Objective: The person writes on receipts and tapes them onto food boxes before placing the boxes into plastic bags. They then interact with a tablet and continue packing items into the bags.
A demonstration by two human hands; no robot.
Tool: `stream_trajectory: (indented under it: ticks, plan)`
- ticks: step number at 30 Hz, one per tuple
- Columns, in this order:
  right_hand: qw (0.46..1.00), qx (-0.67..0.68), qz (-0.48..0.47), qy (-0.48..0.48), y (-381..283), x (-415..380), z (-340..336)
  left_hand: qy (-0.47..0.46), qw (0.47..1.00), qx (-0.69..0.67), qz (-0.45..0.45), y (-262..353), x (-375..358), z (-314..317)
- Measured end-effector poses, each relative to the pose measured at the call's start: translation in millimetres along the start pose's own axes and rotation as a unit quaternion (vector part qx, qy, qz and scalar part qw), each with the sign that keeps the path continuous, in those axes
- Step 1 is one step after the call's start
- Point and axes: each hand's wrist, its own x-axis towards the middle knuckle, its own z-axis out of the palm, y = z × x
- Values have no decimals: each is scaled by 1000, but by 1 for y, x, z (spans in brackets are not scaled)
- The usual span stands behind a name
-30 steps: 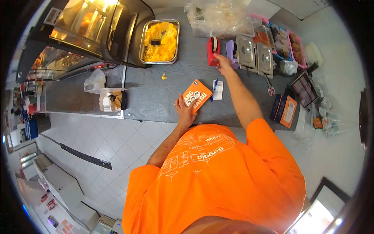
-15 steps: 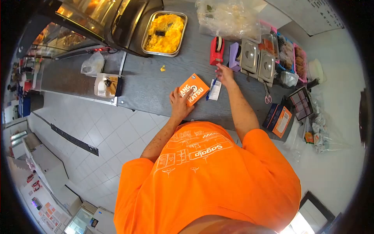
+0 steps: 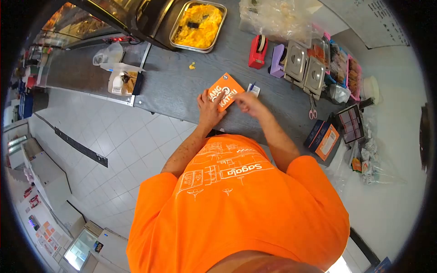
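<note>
An orange box [image 3: 230, 83] with white lettering that includes "KATSU" lies on the dark counter in front of me. My left hand [image 3: 210, 108] grips its left side, fingers spread over the top. At the box's right edge is my right hand [image 3: 249, 104], fingers curled together; whatever they pinch is hidden. Just beyond that hand, a white paper slip [image 3: 256, 91] and a blue pen [image 3: 251, 85] are partly covered. Farther back stands a red tape dispenser [image 3: 257, 57], beside a purple dispenser [image 3: 276, 66].
A metal tray [image 3: 219, 32] of yellow food sits at the back, with a yellow scrap [image 3: 192, 66] nearer me. Lidded metal containers [image 3: 296, 61], scissors [image 3: 312, 111] and a dark-and-orange box [image 3: 325, 141] are on the right. An open takeaway box [image 3: 124, 82] is at left.
My right hand has come from the red tape dispenser back toward me, to the orange box's right edge, and now partly covers the paper slip. My left hand stays on the box.
</note>
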Motion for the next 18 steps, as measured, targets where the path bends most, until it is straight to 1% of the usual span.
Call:
stream_trajectory:
  ticks: [1, 2, 4, 5, 6, 7, 8, 9, 10, 11, 12, 14, 15, 16, 17, 18]
  plan:
    - [997, -67, -2, 36, 12, -7, 18, 3, 1000, 5, -3, -1, 1, 2]
    - [997, -67, 1, 37, 23, -6, 24, 2, 1000, 3, -4, 0, 1, 3]
    - [984, -114, -35, 131, 52, 4, 25, 11, 1000, 11, 0, 0, 1, 0]
    - [974, -170, -84, 120, 53, 5, 26, 12, 1000, 12, -1, -1, 4, -5]
    - [975, -168, -84, 119, 53, 7, 24, -18, 1000, -17, 6, -3, 7, -12]
    - [961, -216, -115, 127, 53, 7, 21, -50, 998, -47, 15, -5, 10, -17]
    - [944, -264, -146, 137, 47, 3, 20, -53, 997, -47, 19, -12, 14, -17]
    - [944, -260, -144, 141, 42, -2, 18, -97, 987, -126, -30, -22, 16, -18]
    - [898, -350, -198, 181, 38, -8, 17, -140, 966, -203, -79, -30, 16, -18]
    - [837, -435, -250, 216, 37, -11, 15, -151, 962, -214, -83, -36, 14, -19]
    - [838, -432, -251, 219, 41, -15, 10, -153, 962, -212, -80, -36, 11, -15]
    - [772, -367, -339, 393, 50, -23, -10, -81, 975, -183, -94, -33, 2, -11]
    - [772, -366, -340, 393, 53, -22, -23, -66, 984, -135, -98, -22, -1, -16]
    - [747, -369, -283, 475, 55, -19, -36, -64, 984, -135, -99, -13, -6, -15]
    - [715, -368, -222, 551, 58, -14, -48, -44, 991, -79, -102, -4, -11, -12]
    - [717, -369, -223, 548, 63, -2, -61, -23, 994, -22, -105, 4, -16, -10]
